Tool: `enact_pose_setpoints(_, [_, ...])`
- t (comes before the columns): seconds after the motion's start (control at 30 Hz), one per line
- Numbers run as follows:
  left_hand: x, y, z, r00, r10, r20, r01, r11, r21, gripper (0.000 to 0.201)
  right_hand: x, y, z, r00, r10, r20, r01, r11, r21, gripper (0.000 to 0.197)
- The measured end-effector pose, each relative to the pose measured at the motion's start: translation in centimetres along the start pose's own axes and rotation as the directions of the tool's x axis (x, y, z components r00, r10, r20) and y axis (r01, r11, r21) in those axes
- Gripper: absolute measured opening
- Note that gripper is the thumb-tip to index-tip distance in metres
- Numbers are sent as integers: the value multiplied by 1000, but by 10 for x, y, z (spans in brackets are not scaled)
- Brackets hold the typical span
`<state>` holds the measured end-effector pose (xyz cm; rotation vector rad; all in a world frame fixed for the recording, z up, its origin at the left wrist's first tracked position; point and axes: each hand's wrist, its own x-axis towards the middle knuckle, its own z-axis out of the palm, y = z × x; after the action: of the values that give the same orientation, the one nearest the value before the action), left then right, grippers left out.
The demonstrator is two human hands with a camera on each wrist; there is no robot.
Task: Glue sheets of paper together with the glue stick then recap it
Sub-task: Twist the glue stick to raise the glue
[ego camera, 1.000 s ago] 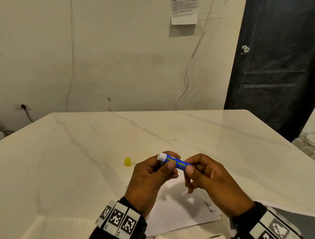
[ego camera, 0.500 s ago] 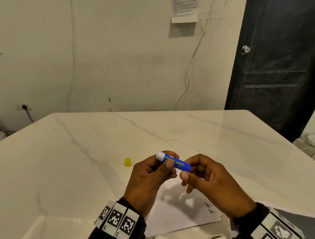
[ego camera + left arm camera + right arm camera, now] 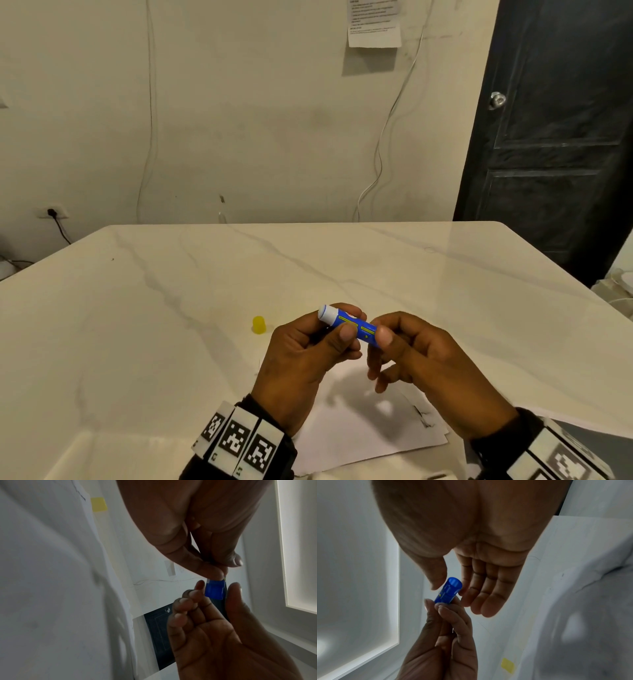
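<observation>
We see a white marble table [image 3: 144,308] with grey veins. Behind it stands a cream wall [image 3: 257,102] with thin cables [image 3: 383,137] hanging down and a printed notice [image 3: 374,24] taped high up. A black plug [image 3: 52,213] sits in a socket at left. A dark panelled door [image 3: 555,137] with a round knob [image 3: 496,100] fills the right side.

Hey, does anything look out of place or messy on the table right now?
Only small things: the yellow cap stands alone on the table, off the glue stick held in both hands, and the paper sheets lie slightly fanned, not squared.
</observation>
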<state>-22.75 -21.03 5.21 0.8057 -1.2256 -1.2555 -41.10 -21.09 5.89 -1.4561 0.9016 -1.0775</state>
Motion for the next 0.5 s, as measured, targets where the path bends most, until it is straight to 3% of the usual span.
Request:
enact_pose_setpoints(0.2, [0,-1,0,1000,-2,-4,2,1000,0,35,0,2,-4,998,-42,-38,41,999,-36,28])
enact_pose_setpoints(0.43, [-2,6,3,1000,25,1,-25,999,37,30,1,6,-3,998,-50,23,49,998,27,28])
enact_pose_setpoints(0.5, [-4,10,5,1000,26,12,-27,997,69,38,1,8,-3,998,-52,35,49,996,74,26])
